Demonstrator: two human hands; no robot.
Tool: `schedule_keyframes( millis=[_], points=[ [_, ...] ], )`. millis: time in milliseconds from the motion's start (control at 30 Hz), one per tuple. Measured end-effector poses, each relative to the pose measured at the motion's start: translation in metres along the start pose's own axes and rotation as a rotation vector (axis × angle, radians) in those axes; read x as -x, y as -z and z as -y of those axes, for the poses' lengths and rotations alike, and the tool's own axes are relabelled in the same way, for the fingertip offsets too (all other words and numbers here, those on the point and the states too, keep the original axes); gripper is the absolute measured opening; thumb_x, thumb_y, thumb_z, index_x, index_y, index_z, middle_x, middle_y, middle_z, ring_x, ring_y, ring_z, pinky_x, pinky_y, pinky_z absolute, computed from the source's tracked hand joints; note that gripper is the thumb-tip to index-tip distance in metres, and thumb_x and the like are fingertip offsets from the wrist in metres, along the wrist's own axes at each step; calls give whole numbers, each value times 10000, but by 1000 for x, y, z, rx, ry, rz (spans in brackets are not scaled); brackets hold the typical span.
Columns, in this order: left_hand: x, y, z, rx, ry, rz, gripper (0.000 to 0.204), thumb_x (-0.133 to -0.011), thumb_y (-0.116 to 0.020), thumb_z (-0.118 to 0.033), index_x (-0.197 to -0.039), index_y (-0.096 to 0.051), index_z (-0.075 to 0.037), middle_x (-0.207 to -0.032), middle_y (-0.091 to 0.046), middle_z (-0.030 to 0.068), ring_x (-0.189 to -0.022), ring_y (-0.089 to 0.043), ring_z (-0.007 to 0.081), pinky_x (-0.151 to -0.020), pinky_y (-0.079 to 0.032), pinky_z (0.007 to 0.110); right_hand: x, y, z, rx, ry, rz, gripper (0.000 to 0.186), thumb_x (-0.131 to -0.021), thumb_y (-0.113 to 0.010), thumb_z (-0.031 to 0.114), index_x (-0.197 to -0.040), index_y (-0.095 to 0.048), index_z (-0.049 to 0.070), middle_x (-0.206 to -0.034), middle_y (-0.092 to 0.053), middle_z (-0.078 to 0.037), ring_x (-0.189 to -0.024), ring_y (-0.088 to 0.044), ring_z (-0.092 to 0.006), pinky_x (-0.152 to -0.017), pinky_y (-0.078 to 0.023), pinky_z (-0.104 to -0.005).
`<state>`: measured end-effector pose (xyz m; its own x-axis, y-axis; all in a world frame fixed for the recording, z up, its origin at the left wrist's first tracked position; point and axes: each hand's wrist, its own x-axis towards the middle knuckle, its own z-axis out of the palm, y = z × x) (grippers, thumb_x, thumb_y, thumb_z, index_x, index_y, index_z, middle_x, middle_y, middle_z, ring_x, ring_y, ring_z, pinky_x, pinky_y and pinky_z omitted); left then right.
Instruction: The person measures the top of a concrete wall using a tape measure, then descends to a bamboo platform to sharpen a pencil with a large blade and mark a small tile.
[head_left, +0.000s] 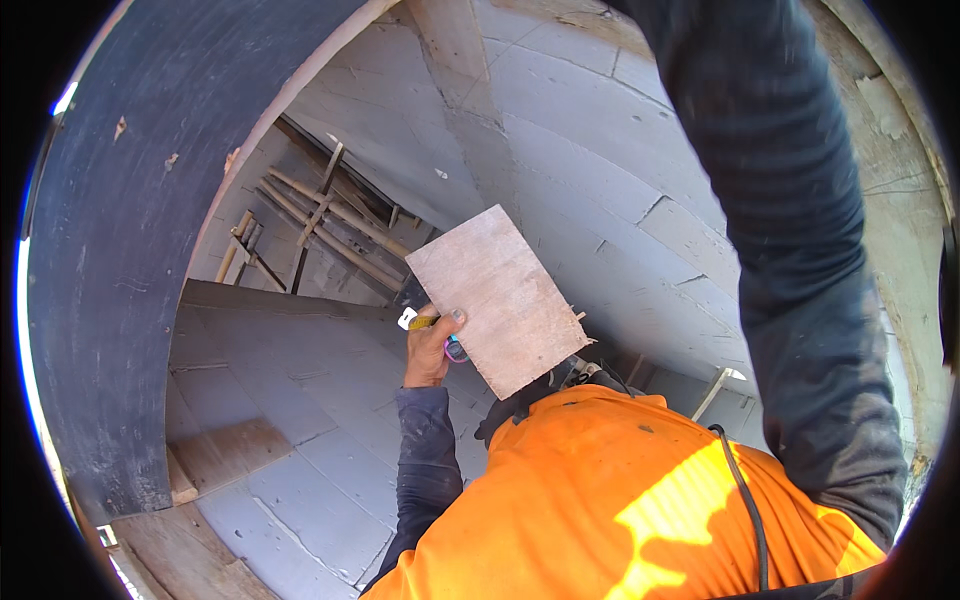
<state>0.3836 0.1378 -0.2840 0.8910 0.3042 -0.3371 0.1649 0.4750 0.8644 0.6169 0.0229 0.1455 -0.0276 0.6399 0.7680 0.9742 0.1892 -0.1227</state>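
My left hand [435,345] grips a pale, reddish square board [500,295] by its left edge, tilted in front of my chest. In the same hand is a tape measure [456,348] with a pink and teal case, of which only part shows, its yellow blade [420,323] and white end sticking out beside my fingers. My right arm in a dark sleeve reaches up past the top edge of the view, so my right hand is out of sight. My orange shirt fills the lower middle, a dark cord lying over it.
A dark curved panel [105,250] stands close at my left. Below are grey block walls [270,400] of a shaft, with several timber poles [335,225] crossed at upper left, loose boards [225,450] at lower left and another timber [712,395] low on the right.
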Motion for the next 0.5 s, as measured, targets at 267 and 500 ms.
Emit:
schedule_keyframes(
  millis=[267,500],
  points=[
    [16,-148,34,-145,20,271,648,-810,-835,-319,-1277,-648,89,-1201,-701,157,-1065,-687,242,-962,-541,375,450,25,123,-132,-1435,-42,797,-785,-854,620,-1253,-735,-14,-1188,-761,-229,-1071,-746,-348,-943,-576,-417],
    [38,-224,66,-397,202,561,702,-918,-789,-291,-1467,-488,27,-1383,-619,188,-1214,-662,312,-1025,-560,462,545,40,247,-725,-1579,-538,491,-934,-804,399,-1126,-682,-37,-903,-700,-94,-843,-640,-177,-759,-515,-335]
  ],
)
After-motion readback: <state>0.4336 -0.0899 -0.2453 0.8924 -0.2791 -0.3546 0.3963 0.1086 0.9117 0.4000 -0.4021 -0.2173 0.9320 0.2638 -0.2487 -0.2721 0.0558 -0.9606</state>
